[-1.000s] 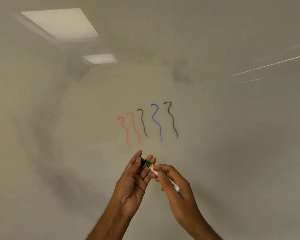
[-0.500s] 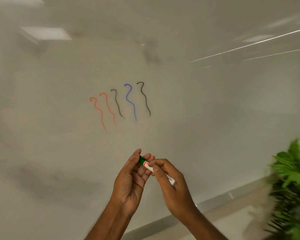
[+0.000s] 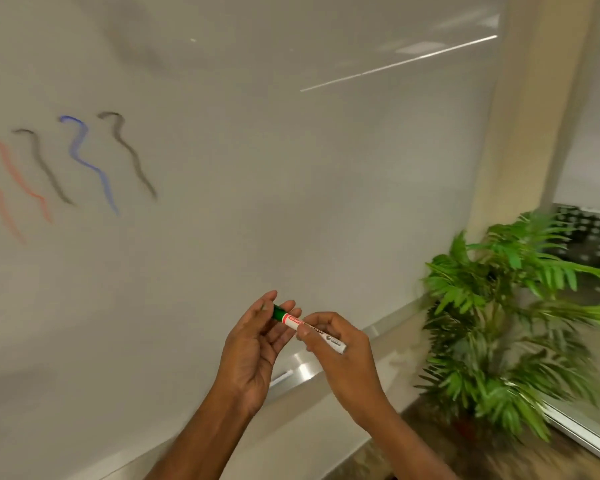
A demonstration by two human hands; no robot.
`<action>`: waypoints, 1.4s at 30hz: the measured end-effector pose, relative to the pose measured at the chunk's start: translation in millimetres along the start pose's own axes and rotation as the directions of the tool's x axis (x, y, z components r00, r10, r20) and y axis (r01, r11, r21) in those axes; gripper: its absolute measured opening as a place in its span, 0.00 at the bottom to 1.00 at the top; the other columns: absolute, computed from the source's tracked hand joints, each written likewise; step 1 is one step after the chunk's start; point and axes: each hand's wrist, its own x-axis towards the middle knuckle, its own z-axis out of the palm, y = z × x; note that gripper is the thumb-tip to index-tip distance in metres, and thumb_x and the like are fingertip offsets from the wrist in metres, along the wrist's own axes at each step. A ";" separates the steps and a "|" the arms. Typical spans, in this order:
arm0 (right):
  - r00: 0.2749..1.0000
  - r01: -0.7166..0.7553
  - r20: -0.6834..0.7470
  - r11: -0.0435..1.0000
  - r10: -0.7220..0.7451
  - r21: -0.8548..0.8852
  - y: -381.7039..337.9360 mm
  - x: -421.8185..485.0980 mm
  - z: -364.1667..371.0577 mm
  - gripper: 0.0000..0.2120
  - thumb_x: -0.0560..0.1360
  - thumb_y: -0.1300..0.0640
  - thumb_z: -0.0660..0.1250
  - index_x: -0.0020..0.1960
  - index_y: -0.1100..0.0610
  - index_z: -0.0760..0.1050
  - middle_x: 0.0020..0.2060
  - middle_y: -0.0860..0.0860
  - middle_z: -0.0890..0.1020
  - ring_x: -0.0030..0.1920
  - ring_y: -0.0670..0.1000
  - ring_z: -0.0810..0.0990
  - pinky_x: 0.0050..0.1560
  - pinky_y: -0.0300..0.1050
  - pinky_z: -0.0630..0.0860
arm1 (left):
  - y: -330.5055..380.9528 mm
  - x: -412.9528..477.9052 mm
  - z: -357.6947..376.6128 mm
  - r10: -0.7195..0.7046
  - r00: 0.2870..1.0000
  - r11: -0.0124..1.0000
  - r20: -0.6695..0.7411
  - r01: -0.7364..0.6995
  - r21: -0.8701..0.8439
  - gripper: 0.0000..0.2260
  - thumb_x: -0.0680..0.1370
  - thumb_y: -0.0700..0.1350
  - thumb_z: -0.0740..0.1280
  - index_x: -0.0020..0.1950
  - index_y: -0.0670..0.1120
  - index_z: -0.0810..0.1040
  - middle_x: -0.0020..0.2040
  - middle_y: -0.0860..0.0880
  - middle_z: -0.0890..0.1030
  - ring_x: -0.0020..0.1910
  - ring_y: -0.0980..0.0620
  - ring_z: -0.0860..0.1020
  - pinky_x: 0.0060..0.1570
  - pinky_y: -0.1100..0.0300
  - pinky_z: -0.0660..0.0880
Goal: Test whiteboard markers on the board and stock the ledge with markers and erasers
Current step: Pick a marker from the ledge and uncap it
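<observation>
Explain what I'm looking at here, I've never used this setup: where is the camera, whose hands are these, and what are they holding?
There is no machine here. A person is working bare-handed, and the single camera sits on their head, looking forward and down. The left hand and the right hand hold one marker between them. The right grips its white barrel, and the left fingers pinch the green cap. Behind them is the whiteboard, with red, black and blue test squiggles. Its metal ledge runs below the hands. A green plant stands at the right.
</observation>
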 end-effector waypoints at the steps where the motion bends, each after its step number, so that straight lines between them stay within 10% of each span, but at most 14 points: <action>1: 1.000 -0.011 0.011 0.999 0.011 -0.050 12.3 3.1 -24.1 0.03 0.76 0.53 0.72 0.49 0.50 0.82 0.42 0.50 0.85 0.45 0.51 0.82 0.47 0.46 0.79 | -20.1 4.8 8.5 0.005 1.000 0.998 0.005 -0.005 0.068 0.13 0.84 0.43 0.62 0.65 0.42 0.79 0.57 0.39 0.85 0.58 0.41 0.84 0.62 0.46 0.76; 6: 0.984 -0.064 0.130 0.920 0.123 -0.387 86.8 11.2 -130.8 0.07 0.78 0.49 0.68 0.55 0.43 0.81 0.45 0.39 0.84 0.46 0.40 0.80 0.44 0.31 0.73 | -131.4 27.5 40.0 -0.015 0.998 0.886 0.053 -0.011 0.464 0.12 0.85 0.44 0.59 0.64 0.46 0.80 0.55 0.45 0.86 0.57 0.46 0.84 0.63 0.46 0.77; 11: 0.969 -0.108 0.108 0.772 0.224 -0.627 172.8 0.1 -203.4 0.07 0.79 0.48 0.64 0.54 0.48 0.78 0.41 0.44 0.81 0.42 0.44 0.78 0.43 0.43 0.75 | -233.5 52.5 42.4 0.007 0.988 0.573 0.156 -0.131 0.809 0.10 0.83 0.47 0.64 0.61 0.58 0.80 0.53 0.57 0.85 0.54 0.58 0.82 0.58 0.57 0.79; 20: 0.885 -0.389 -0.199 0.433 0.421 -0.813 330.1 -55.0 -293.5 0.05 0.76 0.56 0.68 0.52 0.52 0.80 0.46 0.50 0.82 0.49 0.55 0.80 0.47 0.50 0.75 | -352.7 83.8 -6.9 -0.151 0.948 0.128 0.280 -0.262 0.956 0.20 0.85 0.54 0.58 0.75 0.49 0.72 0.77 0.51 0.69 0.77 0.53 0.64 0.73 0.61 0.56; 27: 0.843 -0.366 -0.202 0.258 0.499 -0.894 413.2 -69.8 -312.9 0.08 0.78 0.56 0.64 0.54 0.52 0.79 0.50 0.51 0.82 0.54 0.57 0.78 0.52 0.52 0.72 | -435.3 100.4 -32.2 -0.235 0.931 0.021 0.280 -0.283 0.959 0.37 0.81 0.67 0.42 0.79 0.43 0.63 0.81 0.44 0.60 0.81 0.46 0.53 0.79 0.49 0.53; 42: 0.715 -0.323 -0.152 0.130 0.682 -0.937 531.7 -50.4 -318.9 0.19 0.81 0.53 0.60 0.71 0.51 0.70 0.66 0.51 0.76 0.67 0.56 0.72 0.66 0.55 0.68 | -498.7 112.1 -76.0 -0.272 0.940 -0.007 0.208 -0.218 0.976 0.27 0.84 0.60 0.45 0.82 0.51 0.53 0.83 0.51 0.50 0.82 0.55 0.43 0.81 0.48 0.50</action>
